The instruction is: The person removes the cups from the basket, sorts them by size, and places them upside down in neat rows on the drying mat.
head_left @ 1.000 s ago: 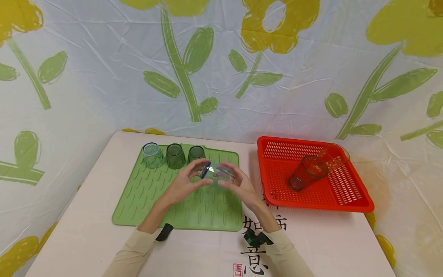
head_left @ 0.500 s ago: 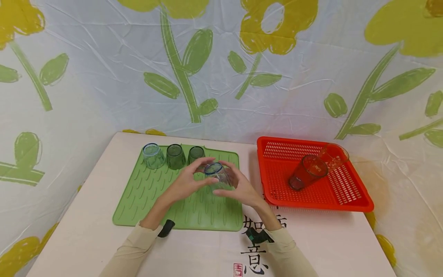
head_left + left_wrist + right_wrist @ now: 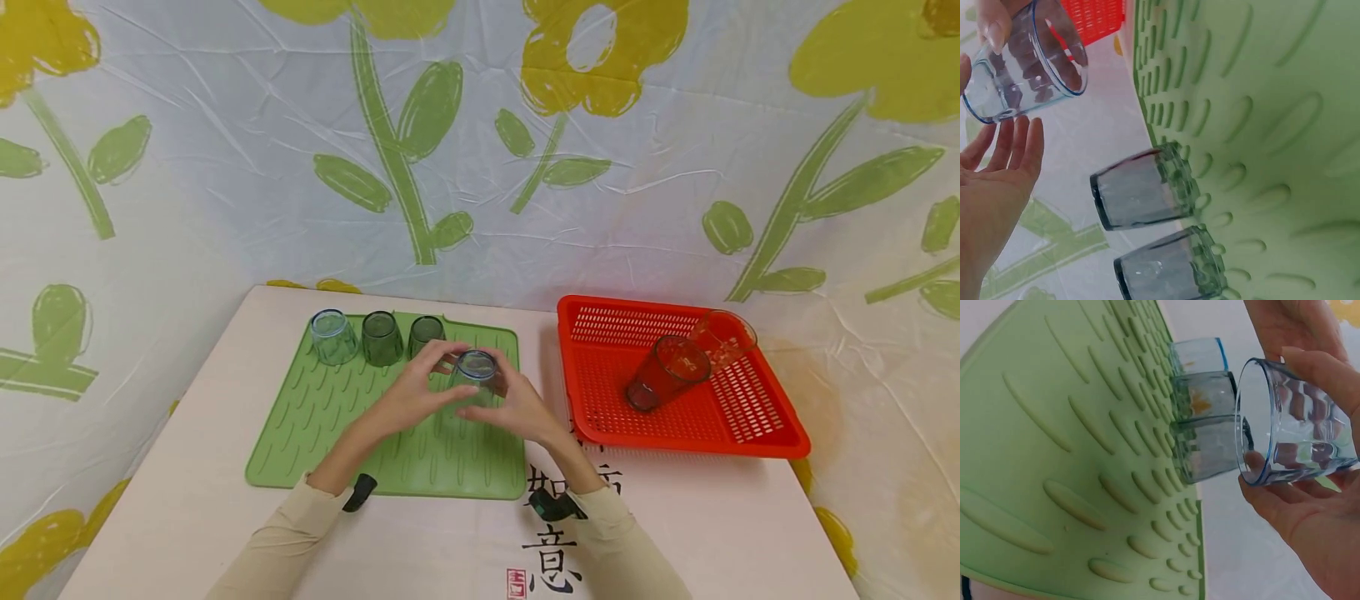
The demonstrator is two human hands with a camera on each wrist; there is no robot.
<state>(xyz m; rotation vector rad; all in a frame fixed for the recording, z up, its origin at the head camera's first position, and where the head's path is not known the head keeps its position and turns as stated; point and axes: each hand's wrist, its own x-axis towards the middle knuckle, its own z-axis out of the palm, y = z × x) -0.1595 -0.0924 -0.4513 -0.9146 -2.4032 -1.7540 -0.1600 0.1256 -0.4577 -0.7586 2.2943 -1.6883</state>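
Note:
A clear drinking glass with blue-tinted edges (image 3: 476, 385) is upside down over the green drying mat (image 3: 322, 442), its open mouth facing the mat. My left hand (image 3: 408, 400) grips it from the left, fingertips and thumb near its base, as the left wrist view shows. From the other side my right hand (image 3: 522, 410) holds it too, thumb and fingers around its wall and near the rim (image 3: 1266, 425). Along the mat's back edge stand three upturned glasses: a bluish one (image 3: 333, 337), a dark green one (image 3: 382, 339) and another dark one (image 3: 426, 332), partly hidden by my left fingers.
To the right sits a red plastic basket (image 3: 600, 433) with a tall dark glass (image 3: 667, 372) and a clear glass (image 3: 723, 337) leaning in it. A flower-printed cloth (image 3: 480, 250) hangs behind the table. Black lettering (image 3: 555, 558) marks the pale tabletop.
Between my hands the glass has turned from lying sideways to upside down, base facing up. Both hands have shifted slightly right in the last half second.

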